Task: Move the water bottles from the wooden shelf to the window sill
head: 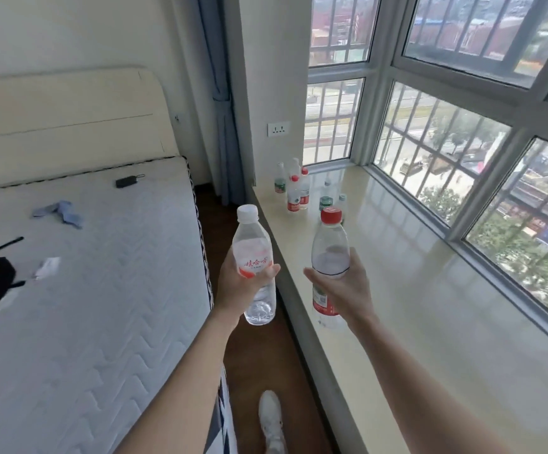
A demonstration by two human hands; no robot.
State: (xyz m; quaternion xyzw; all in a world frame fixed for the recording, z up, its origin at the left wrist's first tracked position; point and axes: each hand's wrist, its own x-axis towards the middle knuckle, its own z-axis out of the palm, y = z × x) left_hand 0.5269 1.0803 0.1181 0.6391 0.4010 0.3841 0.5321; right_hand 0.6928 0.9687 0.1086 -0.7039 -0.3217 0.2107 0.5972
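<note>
Two bottles were in hand and six stood clustered on the window sill [397,257] toward 12 o'clock. The left hand [239,283] was wrapped around the white-capped bottle [254,257], clear with a pale red label, above the floor beside the bed [86,306]. The right hand [344,290] gripped the red-capped bottle [329,253] over the sill's near edge, at 3 o'clock of the first

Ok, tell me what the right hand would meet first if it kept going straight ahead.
Probably the green-labelled bottle in the cluster on the window sill. The right hand holds the red-capped bottle above bare sill, aimed that way; depth is hard to judge.
</note>
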